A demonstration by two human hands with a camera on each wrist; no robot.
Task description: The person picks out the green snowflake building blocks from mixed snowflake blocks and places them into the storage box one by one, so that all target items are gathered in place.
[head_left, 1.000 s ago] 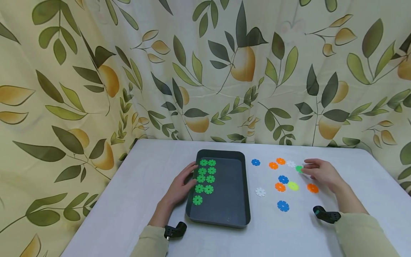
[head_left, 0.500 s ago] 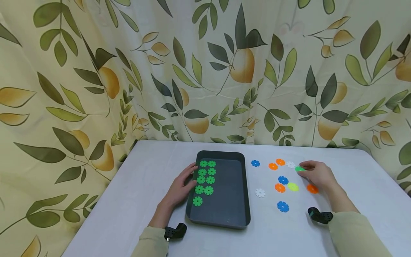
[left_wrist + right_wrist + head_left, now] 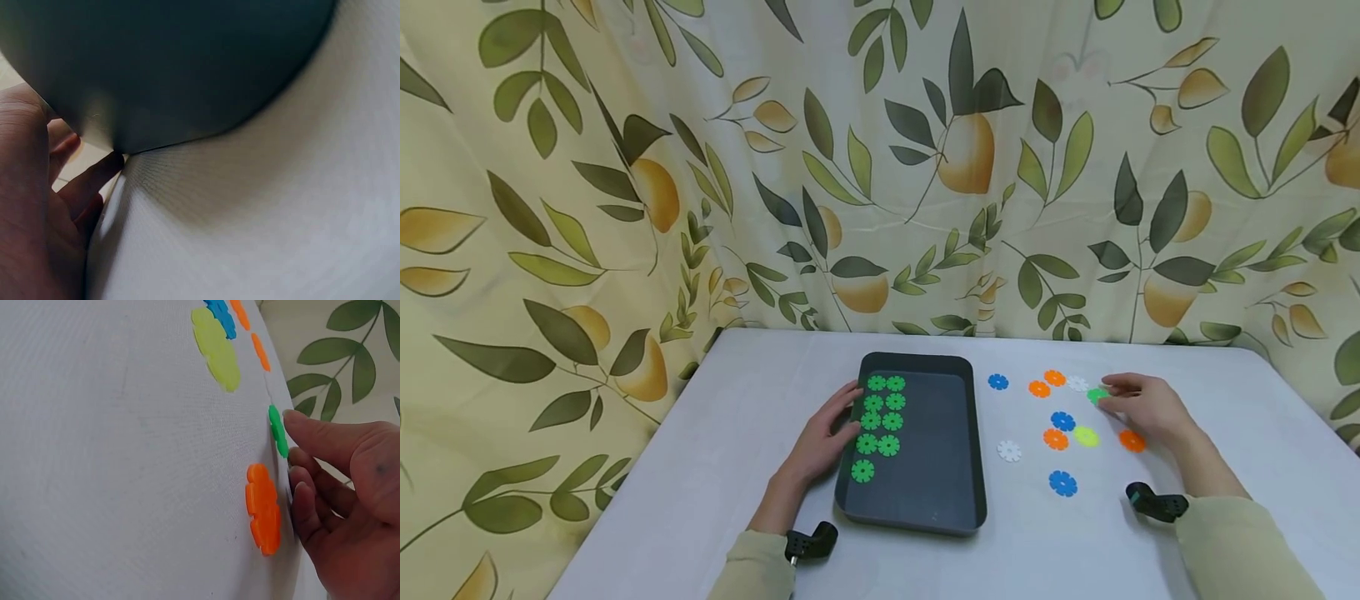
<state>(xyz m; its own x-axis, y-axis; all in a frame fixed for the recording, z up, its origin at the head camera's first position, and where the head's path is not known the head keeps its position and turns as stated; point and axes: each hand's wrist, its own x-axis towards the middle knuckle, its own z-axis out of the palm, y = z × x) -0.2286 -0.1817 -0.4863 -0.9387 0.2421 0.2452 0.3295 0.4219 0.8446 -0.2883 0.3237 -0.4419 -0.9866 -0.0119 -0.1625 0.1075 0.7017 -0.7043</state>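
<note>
My left hand (image 3: 817,439) rests against the left side of a dark grey tray (image 3: 932,467), its fingertips at the rim in the head view. Notched green plastic discs (image 3: 888,445) lie in two columns along the tray's left part. Over on the right, my right hand (image 3: 1153,408) is at another green disc (image 3: 279,432) on the white cloth. Its thumb (image 3: 312,434) and fingertips pinch the edge of that disc. Just below this hand in the right wrist view is an orange disc (image 3: 264,509). The tray's dark side (image 3: 187,75) fills the top of the left wrist view.
Between tray and right hand lie loose discs: blue (image 3: 1063,483), white (image 3: 1010,451), yellow-green (image 3: 1086,436) and orange (image 3: 1056,439). A white disc (image 3: 1077,383) sits close beside the green one. Behind the table (image 3: 737,392) hangs a leaf-patterned curtain (image 3: 820,167).
My right hand moved left to the green disc, then shifted very slightly back to the right. The disc stays in about the same place. My left hand and the tray have not visibly moved.
</note>
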